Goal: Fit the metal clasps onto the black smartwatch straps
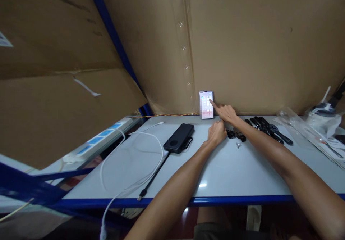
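A lit smartphone (pixel 206 105) stands upright, leaning against the cardboard at the back of the table. With its index finger stretched out, my right hand (pixel 228 113) reaches the right side of the screen; it holds nothing. My left hand (pixel 216 133) rests on the table just below, closed, its fingertips turned away from view. Whatever it may hold is hidden. Right beside it lie small black parts (pixel 235 135), partly covered by my right forearm. A small silvery wing-shaped screw (pixel 238 145) lies in front of them.
A black power bank (pixel 179 138) with a short black cable lies left of my hands, near a looped white cable (pixel 159 143). Black propeller-like blades (pixel 269 128) and clear plastic bags (pixel 292 119) lie right. A white power strip (pixel 99 139) runs along the left side.
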Demonstrator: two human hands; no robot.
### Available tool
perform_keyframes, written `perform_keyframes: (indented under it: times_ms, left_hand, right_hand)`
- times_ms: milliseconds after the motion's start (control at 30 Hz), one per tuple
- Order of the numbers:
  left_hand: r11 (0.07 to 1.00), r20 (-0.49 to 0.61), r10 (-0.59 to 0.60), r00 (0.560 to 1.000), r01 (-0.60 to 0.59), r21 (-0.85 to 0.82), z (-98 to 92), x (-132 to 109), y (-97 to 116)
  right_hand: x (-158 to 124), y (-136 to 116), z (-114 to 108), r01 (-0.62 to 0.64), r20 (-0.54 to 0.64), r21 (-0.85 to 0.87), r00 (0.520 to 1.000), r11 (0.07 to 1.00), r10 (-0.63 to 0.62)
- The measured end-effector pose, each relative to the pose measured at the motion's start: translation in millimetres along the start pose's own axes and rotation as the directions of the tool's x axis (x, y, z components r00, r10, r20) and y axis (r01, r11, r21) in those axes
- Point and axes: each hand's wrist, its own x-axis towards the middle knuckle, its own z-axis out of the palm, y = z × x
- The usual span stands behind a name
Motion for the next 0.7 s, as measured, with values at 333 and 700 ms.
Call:
perform_keyframes:
  times_ms: [333,700]
  left_hand:
    - [1.000,-0.005,0.000,1.000,0.000,0.000,1.0,1.0,-0.6]
    - [1.000,-0.021,0.021,1.000,-0.021,-0.004,2.7,1.5,-2.2]
  right_hand:
    - [-0.3,-0.9,-3.8,-0.016,0.009,-0.013,1.000,1.000,0.016]
    - [-3.2,-0.4,-2.6,-0.040,0.001,0.001,0.999,0.999,0.040]
